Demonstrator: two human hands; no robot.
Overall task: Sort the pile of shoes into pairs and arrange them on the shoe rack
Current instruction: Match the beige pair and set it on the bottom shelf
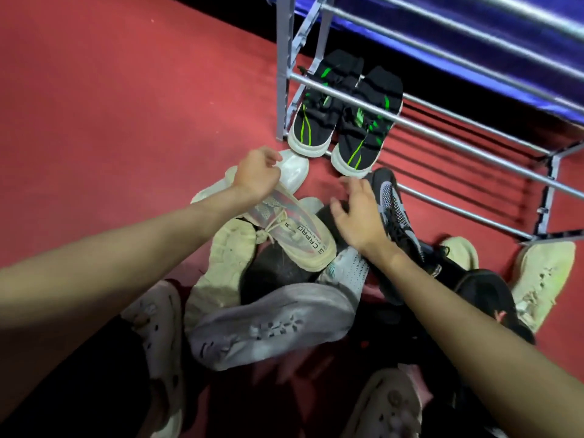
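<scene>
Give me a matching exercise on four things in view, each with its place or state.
1. green-striped pair
2. cream shoe
3. right hand
4. grey sole

A. held by the left hand
B. on the rack's bottom tier
C. facing up at the near side of the pile
D. open above the pile

Pairs: 1-B, 2-A, 3-D, 4-C

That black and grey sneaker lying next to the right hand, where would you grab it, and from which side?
Probably at the collar, around its laced middle, coming down from above. The black and grey sneaker lies on top of the pile with its toe toward the shoe rack and its upper exposed. The right hand hovers open just left of it, so a short reach sideways would do.
</scene>
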